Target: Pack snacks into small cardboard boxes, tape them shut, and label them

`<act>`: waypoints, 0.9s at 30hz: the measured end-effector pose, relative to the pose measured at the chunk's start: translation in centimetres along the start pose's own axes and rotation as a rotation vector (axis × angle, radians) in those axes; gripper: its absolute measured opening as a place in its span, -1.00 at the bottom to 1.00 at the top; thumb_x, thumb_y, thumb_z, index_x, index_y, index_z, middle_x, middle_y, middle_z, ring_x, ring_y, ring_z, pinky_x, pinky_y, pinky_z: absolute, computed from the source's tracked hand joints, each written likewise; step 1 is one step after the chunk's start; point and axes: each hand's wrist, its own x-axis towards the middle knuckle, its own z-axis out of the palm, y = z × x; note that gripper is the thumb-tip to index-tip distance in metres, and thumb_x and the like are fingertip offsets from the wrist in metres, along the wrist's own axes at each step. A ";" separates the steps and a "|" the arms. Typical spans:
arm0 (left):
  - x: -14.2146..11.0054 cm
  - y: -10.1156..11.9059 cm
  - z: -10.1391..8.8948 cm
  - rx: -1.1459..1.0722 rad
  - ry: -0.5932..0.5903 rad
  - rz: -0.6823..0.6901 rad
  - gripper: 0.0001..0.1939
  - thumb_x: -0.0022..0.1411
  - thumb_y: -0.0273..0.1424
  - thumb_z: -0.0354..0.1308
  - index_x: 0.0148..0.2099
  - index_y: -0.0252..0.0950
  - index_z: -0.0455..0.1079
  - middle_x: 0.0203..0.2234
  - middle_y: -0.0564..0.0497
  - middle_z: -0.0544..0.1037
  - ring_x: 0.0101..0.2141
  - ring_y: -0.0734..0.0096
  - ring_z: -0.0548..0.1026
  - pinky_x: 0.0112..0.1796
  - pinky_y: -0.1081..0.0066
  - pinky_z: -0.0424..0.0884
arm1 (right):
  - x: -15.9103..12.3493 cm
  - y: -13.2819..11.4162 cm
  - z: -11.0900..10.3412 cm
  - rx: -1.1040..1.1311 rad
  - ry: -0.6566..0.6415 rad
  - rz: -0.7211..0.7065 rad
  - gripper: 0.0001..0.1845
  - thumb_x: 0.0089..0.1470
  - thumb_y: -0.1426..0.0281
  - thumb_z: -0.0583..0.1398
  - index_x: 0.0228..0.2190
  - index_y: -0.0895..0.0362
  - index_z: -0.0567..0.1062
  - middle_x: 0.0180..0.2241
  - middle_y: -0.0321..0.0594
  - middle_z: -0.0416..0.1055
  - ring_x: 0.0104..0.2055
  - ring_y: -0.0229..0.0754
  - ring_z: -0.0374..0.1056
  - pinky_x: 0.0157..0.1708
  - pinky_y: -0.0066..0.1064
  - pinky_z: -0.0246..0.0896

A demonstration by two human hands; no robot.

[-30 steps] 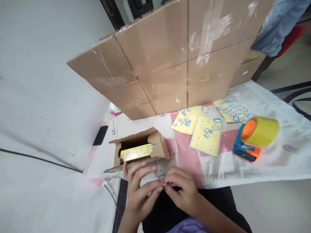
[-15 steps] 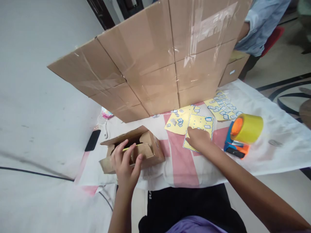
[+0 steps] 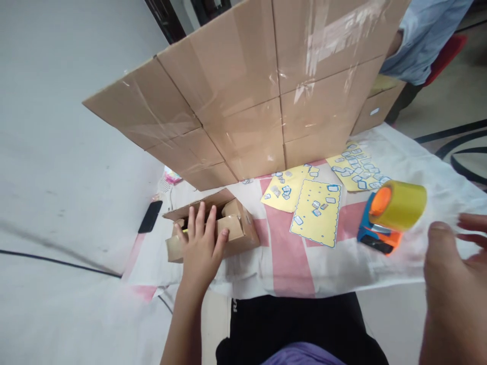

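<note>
My left hand (image 3: 201, 246) lies over a small open cardboard box (image 3: 245, 228), fingers spread across its opening and flaps. A sliver of something yellow shows inside; my hand hides most of the interior. At the right edge, partly out of frame, my right hand (image 3: 451, 268) hovers with thumb and fingers apart and nothing visible between them. Nearest to it stands a blue and orange tape dispenser (image 3: 380, 241) with a wide yellow tape roll (image 3: 405, 205). Between my hands lies a yellow sheet (image 3: 317, 230) with a blue scalloped border and a few small pale pieces on it.
Behind the sheets a large taped cardboard panel (image 3: 243, 132) stands upright. Two more yellow sheets (image 3: 279, 197) with small pieces lie at its foot. A black phone (image 3: 150, 217) is at the left, by the wall. Back right, a person's sleeve (image 3: 414, 50) shows beside another box (image 3: 376, 109).
My right hand has left the bordered yellow sheet and swung right, past the tape dispenser. My left hand has flattened onto the box opening. The view has shifted slightly.
</note>
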 end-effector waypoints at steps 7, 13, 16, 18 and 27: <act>-2.1 -0.4 0.3 -0.061 -0.176 0.115 -0.34 0.50 -0.13 -0.16 0.52 -0.23 -0.08 0.39 -0.18 0.25 0.37 0.04 0.19 0.33 -0.12 0.04 | -4.2 -5.5 7.4 0.418 -0.563 -0.242 -0.86 0.23 0.38 0.20 -0.15 0.00 0.48 -0.08 -0.11 0.50 0.02 0.03 0.44 0.02 -0.02 0.38; -3.3 -0.5 0.8 -0.051 0.133 0.178 -0.41 0.42 -0.08 0.05 0.31 -0.34 0.37 0.06 -0.32 0.49 0.08 -0.05 0.43 0.09 -0.02 0.36 | -7.0 -13.2 16.1 0.842 -1.041 -0.179 -0.43 0.31 0.24 0.14 0.30 -0.05 0.22 0.36 -0.11 0.17 0.42 -0.05 0.08 0.38 -0.05 0.05; -3.4 -0.4 1.2 -0.105 0.260 0.209 -0.60 0.40 -0.14 0.13 0.13 -0.25 0.53 -0.14 -0.17 0.58 -0.13 0.15 0.52 -0.04 0.16 0.43 | -7.6 -15.0 18.6 0.971 -1.166 -0.232 -0.42 0.32 0.22 0.13 0.32 -0.03 0.23 0.21 -0.10 0.36 0.30 -0.07 0.25 0.35 -0.08 0.09; -3.2 -0.5 1.5 -0.126 0.319 0.208 -0.62 0.37 -0.13 0.18 0.09 -0.23 0.54 -0.14 -0.15 0.59 -0.13 0.18 0.54 -0.04 0.20 0.44 | -7.9 -15.0 19.5 0.945 -1.174 -0.276 -0.52 0.35 0.23 0.10 0.24 0.01 0.35 0.07 -0.10 0.43 0.17 -0.08 0.36 0.31 -0.08 0.13; -2.3 -2.1 1.3 -0.121 0.113 0.288 -0.33 0.27 0.01 0.23 0.31 -0.21 0.34 0.15 -0.18 0.55 0.18 0.01 0.48 0.12 0.10 0.43 | -5.8 -10.8 12.9 0.591 -0.784 -0.356 -0.54 0.32 0.26 0.08 0.21 -0.04 0.37 0.19 -0.05 0.38 0.34 0.10 0.17 0.31 0.15 0.10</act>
